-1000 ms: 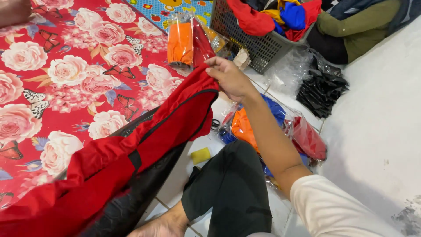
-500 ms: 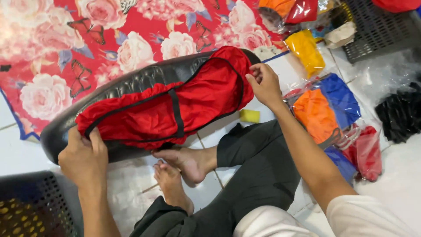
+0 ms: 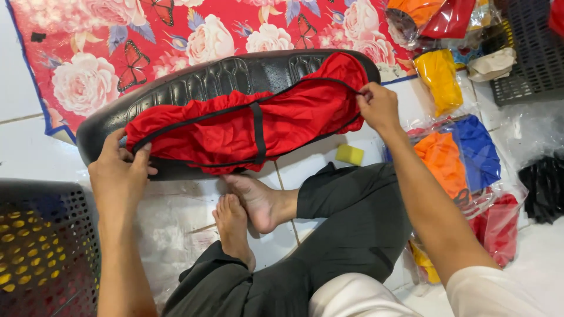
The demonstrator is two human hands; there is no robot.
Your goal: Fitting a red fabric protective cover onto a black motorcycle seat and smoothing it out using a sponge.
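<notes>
A black seat point(image 3: 235, 76) lies across the tiled floor point(image 3: 26, 155) and a floral mat point(image 3: 76, 53), just ahead of the person's crossed bare feet. A red cover point(image 3: 235, 126) with black trim is bunched over its near side; the far side of the seat is bare, and the near edge is hidden under the cloth. The left hand point(image 3: 117, 173) grips the cover's hem at the seat's left end, fingers closed on cloth. The right hand point(image 3: 378, 107) pinches the hem at the right end; its fingertips are partly buried in the fabric. A yellow sponge point(image 3: 350, 154) sits on the floor near the right wrist. Bagged covers point(image 3: 464, 155) in orange, blue and red lie to the right, partly behind the forearm. A basket point(image 3: 41, 246) is cut off at lower left, its contents unclear.
</notes>
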